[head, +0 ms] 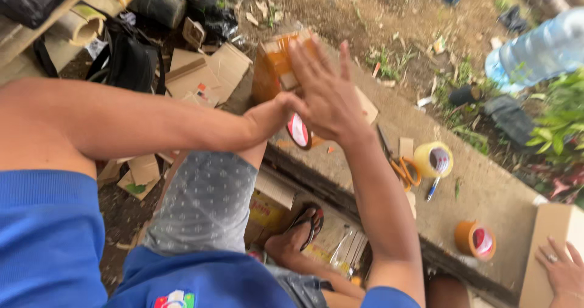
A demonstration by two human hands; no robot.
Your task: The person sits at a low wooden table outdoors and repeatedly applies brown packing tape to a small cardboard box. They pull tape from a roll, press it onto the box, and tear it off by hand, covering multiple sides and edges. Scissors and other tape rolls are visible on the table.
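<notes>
A small brown carton [275, 70] is stood upright on the concrete counter [486, 192], at about 12 o'clock from the wearer's knee. The right hand [328, 92] is laid flat against the carton's right face, fingers spread and straight, so its grip is open and pressing rather than closed. The left hand [281, 110] is set at the carton's lower edge, mostly hidden behind the right hand; whether its grip is closed on anything cannot be told. A red-and-white tape roll [298, 130] is seen just below the two hands, at 6 o'clock from the carton. The carton's flaps are seen closed, and its contents are not shown. At 4 o'clock from the hands, orange-handled scissors [404, 171] are laid beside a clear tape roll [433, 159], with a blue pen [432, 189] just under it. Farther toward 4 o'clock a brown tape roll [475, 240] is stood on the counter. At the lower right corner, another person's hand [563, 270] is rested on a flat cardboard sheet [544, 247]. At 2 o'clock a large water bottle [538, 49] is laid on the ground.
</notes>
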